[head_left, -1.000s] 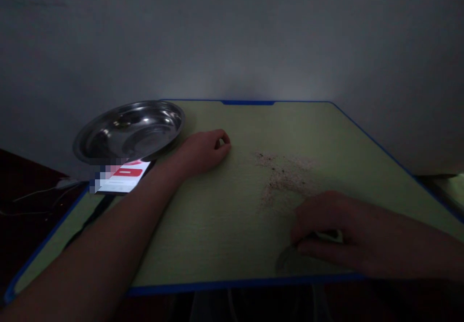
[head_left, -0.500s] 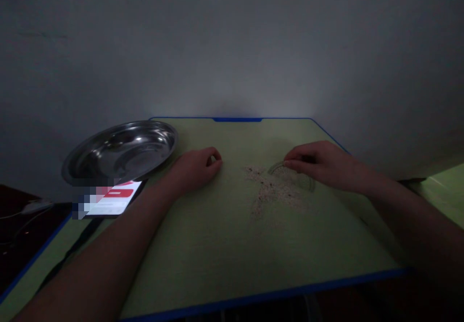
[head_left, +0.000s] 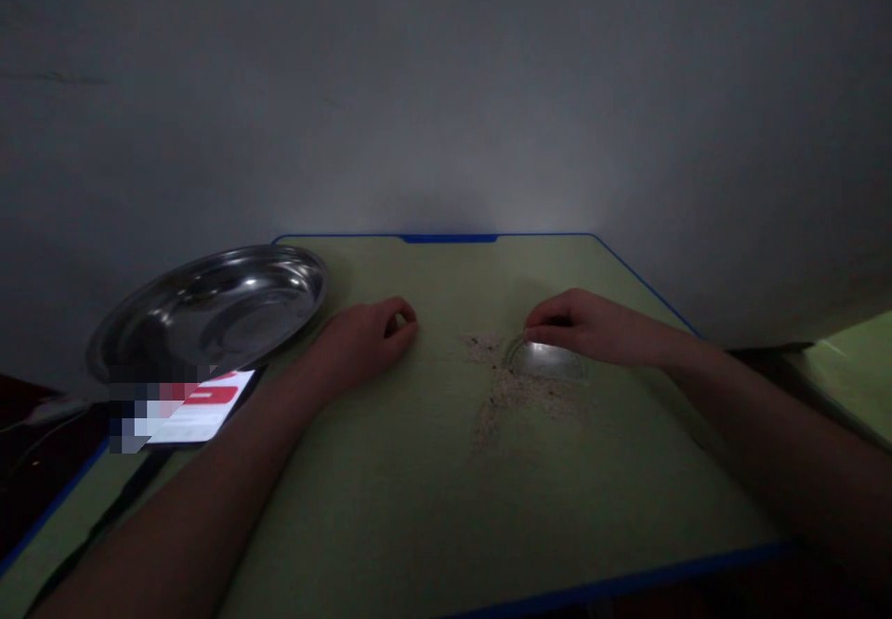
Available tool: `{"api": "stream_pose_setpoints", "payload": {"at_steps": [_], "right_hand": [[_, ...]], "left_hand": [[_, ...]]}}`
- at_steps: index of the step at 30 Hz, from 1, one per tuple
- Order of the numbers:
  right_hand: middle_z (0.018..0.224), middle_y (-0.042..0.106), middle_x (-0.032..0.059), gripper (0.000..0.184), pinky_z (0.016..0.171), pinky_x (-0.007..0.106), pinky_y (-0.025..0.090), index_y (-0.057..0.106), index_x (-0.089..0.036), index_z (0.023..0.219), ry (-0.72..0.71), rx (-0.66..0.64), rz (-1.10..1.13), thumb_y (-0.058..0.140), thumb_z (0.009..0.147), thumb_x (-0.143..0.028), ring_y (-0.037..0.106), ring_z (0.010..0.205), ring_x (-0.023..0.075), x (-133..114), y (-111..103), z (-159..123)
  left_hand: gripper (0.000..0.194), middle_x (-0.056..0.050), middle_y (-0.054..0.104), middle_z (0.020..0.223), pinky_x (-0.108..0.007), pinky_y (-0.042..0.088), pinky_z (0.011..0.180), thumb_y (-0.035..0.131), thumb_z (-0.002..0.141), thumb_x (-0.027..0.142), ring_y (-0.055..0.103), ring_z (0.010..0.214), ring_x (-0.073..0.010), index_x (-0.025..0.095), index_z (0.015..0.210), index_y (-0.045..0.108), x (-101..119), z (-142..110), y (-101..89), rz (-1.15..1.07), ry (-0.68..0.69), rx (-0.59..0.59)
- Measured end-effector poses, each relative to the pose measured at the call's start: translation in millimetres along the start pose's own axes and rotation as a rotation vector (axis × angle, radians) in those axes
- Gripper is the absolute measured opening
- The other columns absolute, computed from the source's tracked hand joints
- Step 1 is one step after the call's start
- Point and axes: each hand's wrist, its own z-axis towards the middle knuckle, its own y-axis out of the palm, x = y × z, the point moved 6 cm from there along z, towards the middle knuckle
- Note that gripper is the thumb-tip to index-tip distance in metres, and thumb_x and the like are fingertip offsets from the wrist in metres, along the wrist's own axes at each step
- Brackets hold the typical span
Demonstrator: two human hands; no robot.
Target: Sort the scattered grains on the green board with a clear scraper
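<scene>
The right hand (head_left: 585,326) pinches a clear half-disc (head_left: 547,360), grains (head_left: 512,398) still scattered beside it; the left hand (head_left: 359,342) curls closed, seemingly empty.

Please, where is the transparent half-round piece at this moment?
In the head view, right of centre: the transparent half-round piece is in the right hand, beside the pale, dark-flecked grains.
</scene>
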Motion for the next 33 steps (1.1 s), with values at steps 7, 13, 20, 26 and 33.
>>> {"api": "stream_pose_setpoints", "payload": {"at_steps": [7,13,20,26,33], "right_hand": [[0.068,0.058,0.0002,0.031,0.056,0.027,0.037,0.069,-0.016,0.079,-0.010,-0.079,0.047,0.052,0.089,-0.040,0.048,0.061,0.0127,2.2,4.3,-2.4],[0.064,0.051,-0.0020,0.031,0.054,0.026,0.035,0.067,-0.016,0.077,-0.005,-0.116,0.086,0.052,0.089,-0.040,0.044,0.059,0.0115,2.5,7.7,-7.7],[0.065,0.051,-0.0020,0.030,0.055,0.026,0.035,0.067,-0.016,0.077,0.023,-0.150,0.115,0.053,0.087,-0.040,0.044,0.060,0.0119,4.7,9.9,-12.7],[0.064,0.049,-0.0024,0.031,0.054,0.026,0.034,0.065,-0.017,0.073,0.040,-0.145,0.140,0.053,0.087,-0.042,0.043,0.059,0.0117,10.1,8.3,-16.7],[0.065,0.051,-0.0021,0.031,0.056,0.027,0.036,0.067,-0.016,0.076,0.042,-0.151,0.165,0.054,0.087,-0.042,0.044,0.060,0.0122,10.5,11.7,-18.0]], "left_hand": [[0.035,-0.004,0.070,0.077,-0.028,0.038,0.058,0.046,0.087,0.044,0.060,0.063,-0.0172,0.020,0.103,0.066,-0.1,-0.4,0.3,-0.017,-0.019,-0.018],[0.035,-0.004,0.070,0.077,-0.028,0.039,0.059,0.046,0.086,0.045,0.061,0.064,-0.0178,0.020,0.102,0.066,0.7,0.0,-0.4,-0.020,-0.018,-0.015],[0.037,-0.004,0.070,0.078,-0.029,0.040,0.058,0.045,0.085,0.046,0.062,0.064,-0.0187,0.020,0.102,0.066,2.0,-0.3,-1.7,-0.025,-0.037,-0.011],[0.037,-0.004,0.071,0.079,-0.029,0.040,0.058,0.046,0.085,0.046,0.062,0.065,-0.0190,0.021,0.102,0.066,0.8,-0.1,-1.2,-0.024,-0.023,-0.003],[0.037,-0.004,0.070,0.077,-0.029,0.040,0.058,0.046,0.085,0.047,0.062,0.064,-0.0187,0.021,0.101,0.066,2.0,-0.3,-2.2,-0.014,-0.033,-0.006]]}}
